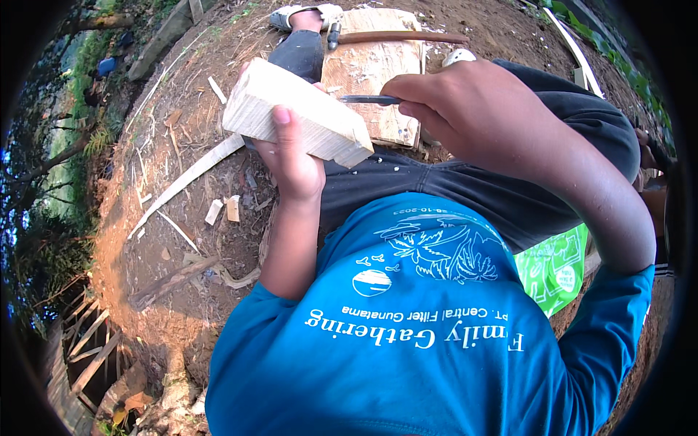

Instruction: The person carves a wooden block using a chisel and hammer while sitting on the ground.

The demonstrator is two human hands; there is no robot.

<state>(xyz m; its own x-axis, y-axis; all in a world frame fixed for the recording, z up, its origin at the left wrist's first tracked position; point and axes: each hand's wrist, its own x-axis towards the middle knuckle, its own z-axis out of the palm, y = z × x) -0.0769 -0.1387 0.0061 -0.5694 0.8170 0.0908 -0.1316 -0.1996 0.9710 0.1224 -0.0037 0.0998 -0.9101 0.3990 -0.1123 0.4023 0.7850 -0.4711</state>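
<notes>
A pale, squared wood block is held up over my lap, tilted, in my left hand. The thumb presses on its near side, and the other fingers are mostly hidden behind it. My right hand is closed around a thin dark metal tool, perhaps a chisel. The tool points left toward the block's far side; whether its tip touches the wood, I cannot tell. Beyond my hands lies a flat, light wooden slab with small chips on it. A hammer with a brown handle rests across the slab's far part.
Brown soil with scattered shavings and small wood offcuts lies to the left. A long pale wood strip curves across it, near a weathered stick. A green printed bag sits by my right side. Plants border the far left.
</notes>
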